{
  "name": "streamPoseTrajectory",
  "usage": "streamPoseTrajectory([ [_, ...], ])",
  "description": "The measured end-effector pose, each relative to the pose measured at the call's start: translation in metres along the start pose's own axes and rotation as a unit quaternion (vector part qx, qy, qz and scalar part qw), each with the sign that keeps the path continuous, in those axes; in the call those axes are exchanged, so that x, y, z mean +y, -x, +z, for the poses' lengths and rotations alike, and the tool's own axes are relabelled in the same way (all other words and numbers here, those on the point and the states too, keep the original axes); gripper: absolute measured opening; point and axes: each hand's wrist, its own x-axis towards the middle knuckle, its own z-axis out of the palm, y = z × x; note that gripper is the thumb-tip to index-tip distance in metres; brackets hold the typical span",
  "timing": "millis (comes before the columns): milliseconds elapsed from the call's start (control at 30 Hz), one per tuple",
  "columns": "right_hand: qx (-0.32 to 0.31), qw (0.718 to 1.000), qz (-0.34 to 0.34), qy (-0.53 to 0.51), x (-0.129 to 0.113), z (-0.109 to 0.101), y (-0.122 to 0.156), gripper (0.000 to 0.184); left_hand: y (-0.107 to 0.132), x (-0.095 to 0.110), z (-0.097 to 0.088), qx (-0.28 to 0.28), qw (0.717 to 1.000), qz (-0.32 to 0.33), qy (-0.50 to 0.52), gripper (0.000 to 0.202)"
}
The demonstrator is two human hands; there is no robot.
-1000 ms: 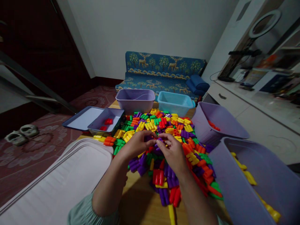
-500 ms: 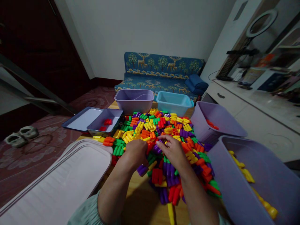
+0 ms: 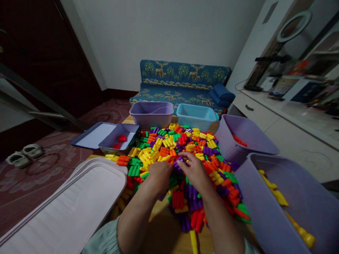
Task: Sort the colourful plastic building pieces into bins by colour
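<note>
A big heap of plastic building blocks (image 3: 185,151), in yellow, green, orange, red and purple, covers a wooden table (image 3: 161,229). My left hand (image 3: 158,175) rests knuckles-up on the heap's near side, its fingers curled down into the blocks. My right hand (image 3: 194,168) lies just beside it, with the fingers pinched on a purple block (image 3: 179,163) at the heap's middle. What the left fingers grip is hidden.
A large lilac bin (image 3: 288,204) with yellow blocks stands at the right, and another lilac bin (image 3: 245,139) with red blocks behind it. A lilac tub (image 3: 152,113) and a blue tub (image 3: 196,115) stand at the back. A grey tray (image 3: 119,139) and a white lid (image 3: 66,208) are at the left.
Both hands have dropped from a raised position, where they held a piece between them, down onto the heap. The left hand has curled into the blocks.
</note>
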Motion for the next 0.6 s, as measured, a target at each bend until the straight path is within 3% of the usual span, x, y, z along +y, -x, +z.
streamPoseTrajectory([
  [100, 0.008, 1.000, 0.003, 0.004, 0.001, 0.001, -0.001, 0.029, 0.001, -0.004, 0.001, -0.011, 1.000, 0.015, 0.007, 0.037],
  [233, 0.022, 1.000, 0.012, 0.009, 0.000, -0.001, -0.001, 0.032, -0.002, -0.002, -0.018, -0.092, 0.992, 0.058, -0.071, 0.019],
  [333, 0.034, 0.999, 0.011, -0.009, -0.001, -0.002, -0.001, 0.034, -0.010, -0.001, -0.035, -0.061, 0.995, 0.060, -0.050, 0.020],
  [467, 0.069, 0.997, 0.003, -0.027, -0.003, -0.002, -0.002, 0.034, -0.023, -0.001, -0.040, 0.025, 0.989, -0.050, 0.137, 0.031],
  [600, 0.078, 0.993, 0.014, -0.088, -0.016, 0.001, 0.001, 0.036, -0.029, 0.000, -0.025, 0.031, 0.902, -0.117, 0.414, 0.041],
])
